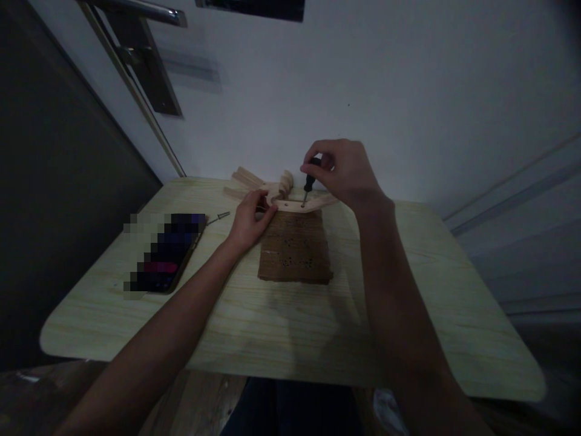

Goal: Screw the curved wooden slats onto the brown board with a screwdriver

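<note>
My right hand (341, 171) is closed around the black handle of a small screwdriver (309, 181), held upright with its tip on a pale curved wooden piece (290, 204) at the far side of the table. My left hand (249, 219) pinches the left end of that wooden piece and holds it down. The piece lies across the far edge of a brown board (295, 248) with small holes. More pale wooden parts (247, 179) lie just behind it.
A phone (169, 251) with a lit screen lies on the left of the light wooden table (290, 327). A loose screw (218, 216) rests between phone and left hand. A white wall and a door with a metal handle (145, 9) stand behind.
</note>
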`<state>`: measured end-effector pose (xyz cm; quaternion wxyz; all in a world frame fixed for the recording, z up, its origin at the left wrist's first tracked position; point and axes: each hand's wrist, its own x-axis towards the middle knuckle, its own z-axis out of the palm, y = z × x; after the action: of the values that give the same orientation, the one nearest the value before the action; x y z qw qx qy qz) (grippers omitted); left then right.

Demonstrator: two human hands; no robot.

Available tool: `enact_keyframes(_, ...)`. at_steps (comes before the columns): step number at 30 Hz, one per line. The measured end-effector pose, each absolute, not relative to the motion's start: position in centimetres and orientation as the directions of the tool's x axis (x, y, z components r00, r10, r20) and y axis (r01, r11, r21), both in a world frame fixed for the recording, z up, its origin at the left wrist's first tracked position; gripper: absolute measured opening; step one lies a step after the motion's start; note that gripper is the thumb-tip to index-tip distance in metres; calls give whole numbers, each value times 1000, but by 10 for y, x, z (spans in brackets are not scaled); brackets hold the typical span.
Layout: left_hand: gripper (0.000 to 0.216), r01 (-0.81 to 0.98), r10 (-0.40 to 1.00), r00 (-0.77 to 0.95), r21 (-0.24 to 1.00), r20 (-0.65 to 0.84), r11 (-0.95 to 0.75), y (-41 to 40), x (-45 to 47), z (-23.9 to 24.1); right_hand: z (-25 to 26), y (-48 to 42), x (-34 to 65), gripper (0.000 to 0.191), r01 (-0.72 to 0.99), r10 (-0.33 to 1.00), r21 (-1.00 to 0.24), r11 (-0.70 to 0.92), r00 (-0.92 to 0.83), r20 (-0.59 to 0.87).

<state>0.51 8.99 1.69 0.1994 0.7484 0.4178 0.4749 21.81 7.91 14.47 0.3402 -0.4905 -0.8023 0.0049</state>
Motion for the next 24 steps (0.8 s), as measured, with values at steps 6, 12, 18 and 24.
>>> enact_keyframes(6, 31, 433, 817, 187, 701, 546, -567, 91, 5, 17, 134, 86, 224, 26, 751, 767, -353, 557, -302, 567)
enact_keyframes(12, 32, 478, 813, 197, 671, 548, -567, 91, 4, 17, 140, 76, 221, 26, 766, 789, -363, 531, -290, 541)
enact_keyframes(18, 33, 440, 814, 193, 693, 548, -571, 93, 4, 15, 143, 77, 217, 12, 778, 791, -345, 525, -296, 535)
enact_keyframes(24, 31, 447, 806, 186, 682, 562, -579, 92, 5, 15, 133, 80, 228, 30, 738, 765, -363, 570, -315, 561)
